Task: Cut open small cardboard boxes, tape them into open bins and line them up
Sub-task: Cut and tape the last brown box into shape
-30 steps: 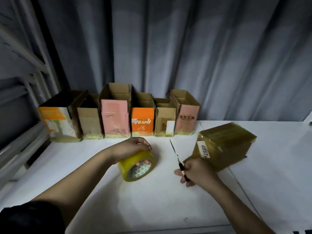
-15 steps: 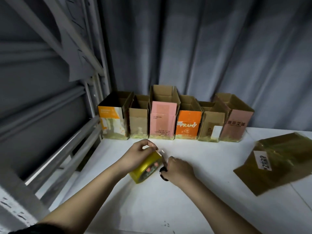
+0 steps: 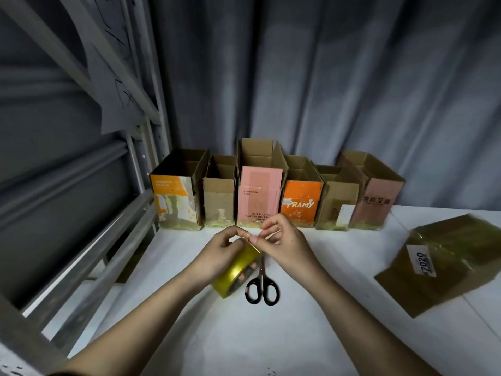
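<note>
Scissors (image 3: 261, 287) lie on the counter (image 3: 311, 335), freeing both hands: left hand (image 3: 219, 252) grips the tape roll (image 3: 235, 270), right hand (image 3: 284, 244) pinches its end.

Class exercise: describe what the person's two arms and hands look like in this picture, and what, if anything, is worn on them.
Both forearms are bare from wrist to elbow. The left hand and right hand wear no gloves, and no rings, watch or bracelet can be seen. A dark sleeve edge seems to show at the bottom left, near the left upper arm; the picture is too dim to tell more.
</note>
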